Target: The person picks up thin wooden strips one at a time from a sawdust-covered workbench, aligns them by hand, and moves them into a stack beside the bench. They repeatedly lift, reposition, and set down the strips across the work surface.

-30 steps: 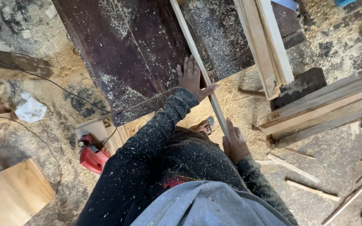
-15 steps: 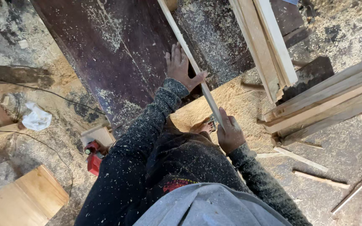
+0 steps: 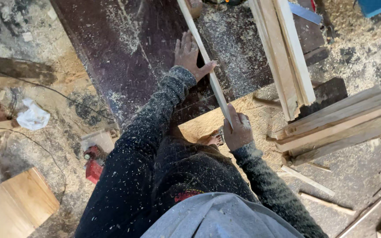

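A long thin wooden strip (image 3: 201, 50) lies lengthwise on the dark, sawdust-covered table top (image 3: 124, 57). My left hand (image 3: 189, 55) rests flat on the table with its thumb pressed against the strip's left side. My right hand (image 3: 238, 131) grips the strip's near end, at the table's edge. Both sleeves are dark and flecked with sawdust.
A stack of planed boards (image 3: 283, 48) lies on the table to the right. More timber lengths (image 3: 340, 125) rest at the right, over a sawdust floor with offcuts. A red power tool (image 3: 94, 163), a plywood piece (image 3: 14, 207) and a white rag (image 3: 32, 117) lie at left.
The strip has slid forward along the table with both hands following it. My right hand has moved up toward the table's edge, still holding the strip's end.
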